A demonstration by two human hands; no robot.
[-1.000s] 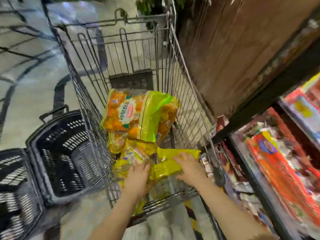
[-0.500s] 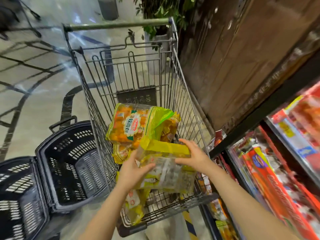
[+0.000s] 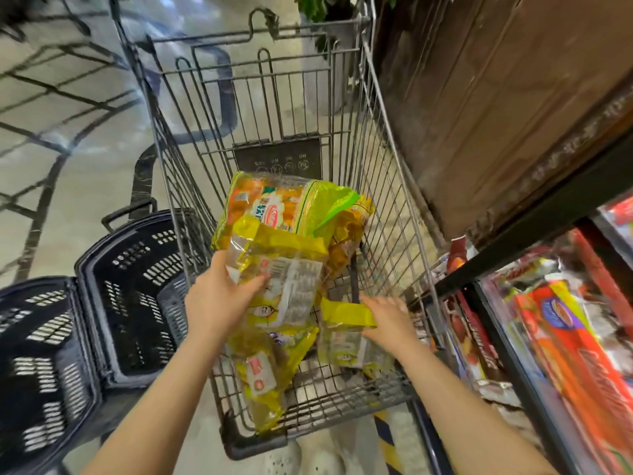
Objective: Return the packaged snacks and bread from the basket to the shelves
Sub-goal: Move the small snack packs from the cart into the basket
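Note:
A wire shopping cart (image 3: 383, 173) in front of me holds several yellow snack packs. My left hand (image 3: 219, 296) grips one yellow-topped clear pack (image 3: 291, 269) by its left edge, lifted above the pile. My right hand (image 3: 388, 318) rests on a second yellow-topped pack (image 3: 346, 341) lying low at the cart's right side, fingers spread over its edge. A large orange-and-green bag (image 3: 294, 204) leans behind them. Another yellow bag (image 3: 263, 382) lies at the cart's near end.
Two dark plastic baskets (image 3: 137, 289) stand on the floor left of the cart. Shelves (image 3: 513, 269) with red and orange packaged goods (image 3: 575, 337) run along the right. A brown wall panel and a potted plant are beyond the cart.
My right hand let go of the lifted pack and dropped onto a second pack lower in the cart. The left hand now holds the first pack alone.

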